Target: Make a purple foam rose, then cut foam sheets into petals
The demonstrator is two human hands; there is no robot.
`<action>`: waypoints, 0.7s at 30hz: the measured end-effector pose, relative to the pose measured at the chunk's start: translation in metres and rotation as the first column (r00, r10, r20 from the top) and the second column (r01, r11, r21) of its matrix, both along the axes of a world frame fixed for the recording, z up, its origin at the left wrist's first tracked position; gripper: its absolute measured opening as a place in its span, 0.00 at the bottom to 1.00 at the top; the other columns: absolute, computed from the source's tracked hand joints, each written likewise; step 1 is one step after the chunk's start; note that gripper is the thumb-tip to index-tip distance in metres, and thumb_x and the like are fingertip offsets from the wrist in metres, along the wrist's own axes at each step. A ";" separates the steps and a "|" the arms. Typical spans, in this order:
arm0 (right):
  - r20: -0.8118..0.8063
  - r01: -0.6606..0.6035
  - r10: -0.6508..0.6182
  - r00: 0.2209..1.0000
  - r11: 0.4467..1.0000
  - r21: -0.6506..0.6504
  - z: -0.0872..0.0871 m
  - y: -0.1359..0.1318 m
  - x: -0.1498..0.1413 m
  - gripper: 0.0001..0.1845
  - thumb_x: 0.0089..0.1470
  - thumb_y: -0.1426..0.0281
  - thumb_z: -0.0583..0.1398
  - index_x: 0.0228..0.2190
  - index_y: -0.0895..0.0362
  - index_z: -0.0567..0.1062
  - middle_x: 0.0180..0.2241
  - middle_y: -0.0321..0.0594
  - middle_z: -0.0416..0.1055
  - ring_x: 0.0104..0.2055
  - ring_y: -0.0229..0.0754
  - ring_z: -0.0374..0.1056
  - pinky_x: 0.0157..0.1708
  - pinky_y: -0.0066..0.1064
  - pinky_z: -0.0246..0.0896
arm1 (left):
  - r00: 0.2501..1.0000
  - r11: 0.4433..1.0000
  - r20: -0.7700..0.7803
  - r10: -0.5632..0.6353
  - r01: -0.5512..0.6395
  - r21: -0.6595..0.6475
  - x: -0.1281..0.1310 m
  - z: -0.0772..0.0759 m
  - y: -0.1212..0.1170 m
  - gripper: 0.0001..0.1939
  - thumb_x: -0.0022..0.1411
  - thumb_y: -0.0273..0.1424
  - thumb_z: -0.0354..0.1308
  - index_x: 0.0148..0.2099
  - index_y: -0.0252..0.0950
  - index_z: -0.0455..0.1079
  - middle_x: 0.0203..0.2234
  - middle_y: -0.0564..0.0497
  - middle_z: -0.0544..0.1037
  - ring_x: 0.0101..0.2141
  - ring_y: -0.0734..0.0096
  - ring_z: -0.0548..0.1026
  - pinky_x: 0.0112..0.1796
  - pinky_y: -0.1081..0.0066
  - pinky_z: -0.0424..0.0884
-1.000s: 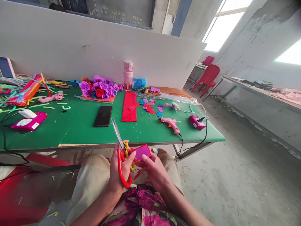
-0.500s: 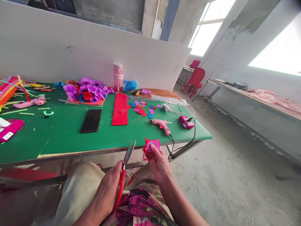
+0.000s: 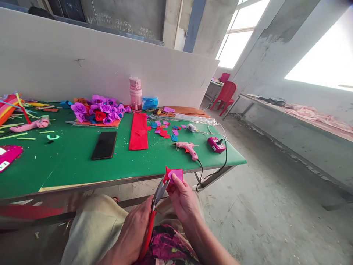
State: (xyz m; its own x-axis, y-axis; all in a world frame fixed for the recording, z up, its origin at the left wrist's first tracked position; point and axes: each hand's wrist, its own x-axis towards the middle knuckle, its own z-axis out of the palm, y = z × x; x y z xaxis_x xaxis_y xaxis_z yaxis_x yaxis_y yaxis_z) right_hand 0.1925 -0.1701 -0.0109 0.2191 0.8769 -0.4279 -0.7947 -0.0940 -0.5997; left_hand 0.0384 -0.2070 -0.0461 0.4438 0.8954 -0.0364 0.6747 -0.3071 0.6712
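text: none legible | blackboard (image 3: 124,18): faint chalk marks, perhaps writing

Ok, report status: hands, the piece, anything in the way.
Left hand shut on red-handled scissors, blades at the piece. Right hand pinching stacked red and purple foam piece. Nothing between hands; green table edge just beyond.

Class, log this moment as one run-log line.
left hand: grips scissors | right hand: holds red-and-purple piece | blades at piece's edge

Craft workshop: green worktable (image 3: 82,165), paper flowers (image 3: 96,112), glue gun (image 3: 189,148), bare concrete floor (image 3: 275,221).
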 end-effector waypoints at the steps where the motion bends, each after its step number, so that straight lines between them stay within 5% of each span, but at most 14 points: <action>1: -0.007 0.004 -0.004 1.000 1.000 -0.002 0.000 0.000 0.001 0.15 0.32 0.67 0.73 0.25 0.59 0.77 0.25 0.35 0.77 0.27 0.33 0.69 0.31 0.24 0.65 | 1.000 1.000 -0.006 0.002 -0.002 -0.010 0.000 0.003 0.000 0.23 0.61 0.23 0.43 0.59 0.37 0.57 0.42 0.44 0.77 0.44 0.62 0.75 0.46 0.64 0.68; 6: -0.061 0.070 -0.069 0.996 0.997 0.027 0.002 0.002 0.009 0.13 0.35 0.70 0.72 0.26 0.57 0.77 0.26 0.34 0.76 0.28 0.33 0.69 0.34 0.25 0.65 | 0.999 0.999 -0.047 0.006 -0.008 -0.042 -0.002 0.011 -0.002 0.22 0.60 0.24 0.45 0.57 0.37 0.57 0.32 0.47 0.77 0.41 0.60 0.75 0.44 0.64 0.68; 14: -0.078 -0.035 0.036 0.996 0.999 0.014 0.001 -0.001 0.006 0.12 0.38 0.69 0.71 0.24 0.58 0.74 0.20 0.31 0.69 0.21 0.29 0.60 0.20 0.20 0.57 | 0.998 1.000 -0.062 0.012 -0.014 -0.022 0.001 -0.005 -0.003 0.20 0.58 0.22 0.46 0.52 0.39 0.62 0.33 0.49 0.77 0.38 0.62 0.75 0.40 0.68 0.67; 21: -0.079 -0.031 0.030 0.996 1.000 -0.005 -0.002 -0.002 0.008 0.14 0.37 0.69 0.72 0.24 0.59 0.74 0.21 0.31 0.70 0.21 0.29 0.61 0.22 0.20 0.58 | 0.998 0.999 -0.055 -0.033 0.033 0.009 0.003 0.005 -0.002 0.21 0.61 0.23 0.43 0.57 0.38 0.58 0.34 0.48 0.77 0.36 0.63 0.75 0.41 0.66 0.66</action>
